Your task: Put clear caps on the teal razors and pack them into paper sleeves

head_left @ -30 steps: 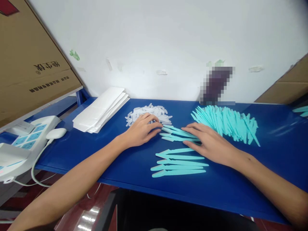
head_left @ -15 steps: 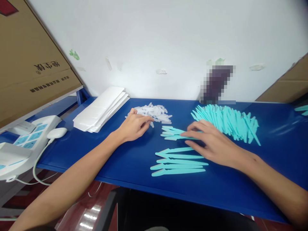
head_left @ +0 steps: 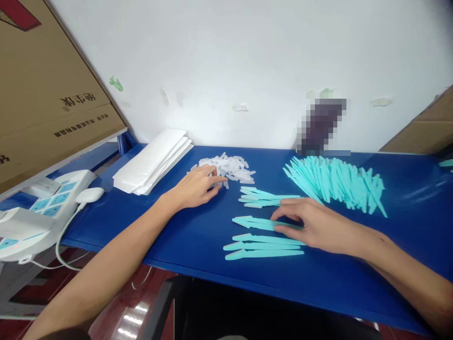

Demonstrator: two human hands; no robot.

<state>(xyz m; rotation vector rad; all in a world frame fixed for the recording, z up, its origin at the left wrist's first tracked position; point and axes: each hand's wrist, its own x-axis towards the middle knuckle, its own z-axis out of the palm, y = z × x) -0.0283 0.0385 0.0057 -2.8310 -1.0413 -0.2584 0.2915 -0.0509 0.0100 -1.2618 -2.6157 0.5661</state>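
My right hand (head_left: 300,222) has its thumb and fingers around the handle ends of a pair of turquoise eyebrow razors (head_left: 253,223) lying side by side on the table. Just beyond it lies a small group of razors (head_left: 260,197), and nearer to me several more razors (head_left: 262,246) lie in a row. At the near left edge of a pile of small translucent white blade covers (head_left: 233,166) rests my left hand (head_left: 203,185), fingers apart. Whether its fingertips touch a cover is hidden. A large heap of the same razors (head_left: 336,182) lies at the back right.
White flat sleeves (head_left: 152,160) are stacked at the back left of the blue table (head_left: 184,236). A power strip (head_left: 49,208) with a white plug and cable stands at the left edge. Cardboard boxes (head_left: 42,94) flank both sides, and a white wall rises behind.
My right hand has moved from the farther razor group toward me, onto the middle pair, whose razors now lie closer together. My left hand's fingers have spread slightly beside the covers.
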